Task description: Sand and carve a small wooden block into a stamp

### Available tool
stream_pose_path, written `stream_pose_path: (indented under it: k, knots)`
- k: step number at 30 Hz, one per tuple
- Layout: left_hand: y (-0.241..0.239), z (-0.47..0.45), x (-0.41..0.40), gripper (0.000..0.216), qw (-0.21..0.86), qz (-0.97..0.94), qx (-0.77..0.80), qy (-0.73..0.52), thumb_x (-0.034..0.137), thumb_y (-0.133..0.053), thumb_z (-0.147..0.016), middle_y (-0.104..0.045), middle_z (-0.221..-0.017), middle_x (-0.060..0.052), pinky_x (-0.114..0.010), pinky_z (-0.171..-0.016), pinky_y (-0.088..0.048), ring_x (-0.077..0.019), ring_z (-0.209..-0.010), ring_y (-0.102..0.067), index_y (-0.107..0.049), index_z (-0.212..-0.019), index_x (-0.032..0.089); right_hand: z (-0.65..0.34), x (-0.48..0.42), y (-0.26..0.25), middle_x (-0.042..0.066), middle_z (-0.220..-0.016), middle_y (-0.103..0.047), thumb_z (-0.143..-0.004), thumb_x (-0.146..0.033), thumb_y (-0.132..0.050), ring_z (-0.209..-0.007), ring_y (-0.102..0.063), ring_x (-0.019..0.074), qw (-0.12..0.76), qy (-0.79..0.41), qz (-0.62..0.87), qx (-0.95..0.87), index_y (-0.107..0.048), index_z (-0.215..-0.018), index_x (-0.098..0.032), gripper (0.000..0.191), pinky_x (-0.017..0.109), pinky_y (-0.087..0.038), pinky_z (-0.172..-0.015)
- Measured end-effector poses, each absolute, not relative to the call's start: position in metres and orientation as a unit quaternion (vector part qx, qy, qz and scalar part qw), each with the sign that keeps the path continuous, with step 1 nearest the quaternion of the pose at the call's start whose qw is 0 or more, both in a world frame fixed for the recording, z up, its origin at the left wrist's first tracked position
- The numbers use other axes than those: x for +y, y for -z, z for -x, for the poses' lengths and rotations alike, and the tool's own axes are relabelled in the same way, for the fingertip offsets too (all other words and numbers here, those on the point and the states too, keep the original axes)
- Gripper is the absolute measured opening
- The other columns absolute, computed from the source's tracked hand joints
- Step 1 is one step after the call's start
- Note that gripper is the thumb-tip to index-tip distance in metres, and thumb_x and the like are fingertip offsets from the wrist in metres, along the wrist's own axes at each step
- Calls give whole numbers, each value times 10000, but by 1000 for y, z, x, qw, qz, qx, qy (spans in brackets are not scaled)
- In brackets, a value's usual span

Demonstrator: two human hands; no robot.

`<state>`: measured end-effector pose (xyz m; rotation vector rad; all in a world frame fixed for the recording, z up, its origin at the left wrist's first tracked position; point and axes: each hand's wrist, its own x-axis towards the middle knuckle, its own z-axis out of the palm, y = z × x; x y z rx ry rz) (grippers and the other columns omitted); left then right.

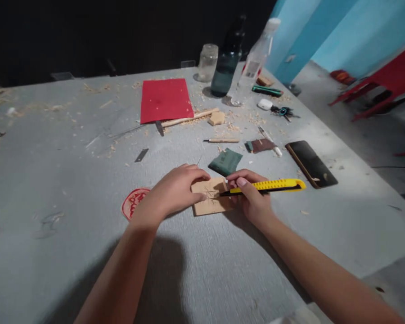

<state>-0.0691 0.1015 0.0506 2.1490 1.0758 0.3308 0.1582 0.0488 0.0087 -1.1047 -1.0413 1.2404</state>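
Observation:
A small flat wooden block [212, 208] with carved or drawn lines lies on the grey table. My left hand [175, 191] is closed on its left side, thumb on the near face and fingers at the far edge. In my right hand [253, 198] is a yellow and black utility knife [280, 185], its front end pointing left over the block's middle. Whether the blade touches the wood I cannot tell. Partly under my left wrist lies a round piece with a red design [133, 202]. Just beyond the block is a folded dark green piece of sandpaper or cloth [226, 161].
Further back are a red sheet [166, 100], a hammer [189, 118], a thin carving tool [222, 141] and a loose blade [141, 155]. A glass jar [208, 63], dark bottle [227, 63] and clear bottle [256, 58] stand behind. A phone [311, 163] lies right, near keys [284, 111].

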Motion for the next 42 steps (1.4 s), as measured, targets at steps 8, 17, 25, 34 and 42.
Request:
stream_pose_path:
  k: [8,17,25,34,42]
  knots:
    - [-64,67,97,347,324,-837,435,-74,256,-743,-857,-790,-1159,-35,-370,-910,-530,-247,-1041,-709,-777,-1202,274,-150,52,-8,10,-711,-651,-850,-433,-800,-525,-535,114,560,-523,468,-441,-779,-771,-218,230,233,-412,-409]
    - [-56,69,105,324,354,-833,425,-37,315,-793,-834,-770,-1149,-28,-358,-920,-536,-242,-1023,-699,-798,-1155,271,-149,48,-4,0,-654,-637,-862,-384,-763,-494,-504,115,537,-497,477,-487,-760,-735,-239,192,245,-406,-405]
    - [-61,67,105,376,350,-838,418,-17,286,-782,-800,-751,-1196,-23,-349,-972,-518,-244,-1098,-683,-779,-1175,272,-142,43,-5,22,-721,-668,-861,-374,-779,-652,-617,161,536,-469,481,-511,-725,-706,-233,216,272,-514,-540]
    - [-60,68,104,363,364,-828,427,-5,289,-777,-783,-759,-1126,-15,-332,-895,-525,-236,-1022,-698,-762,-1145,267,-137,39,-7,10,-693,-659,-854,-393,-768,-615,-589,145,531,-475,478,-514,-708,-690,-219,246,249,-471,-505]
    - [-63,69,102,300,361,-818,447,-2,310,-787,-814,-730,-1087,-12,-348,-921,-522,-265,-1060,-693,-732,-1108,283,-143,39,-1,-1,-685,-675,-887,-369,-798,-557,-580,129,533,-497,454,-512,-757,-725,-235,214,244,-466,-483]
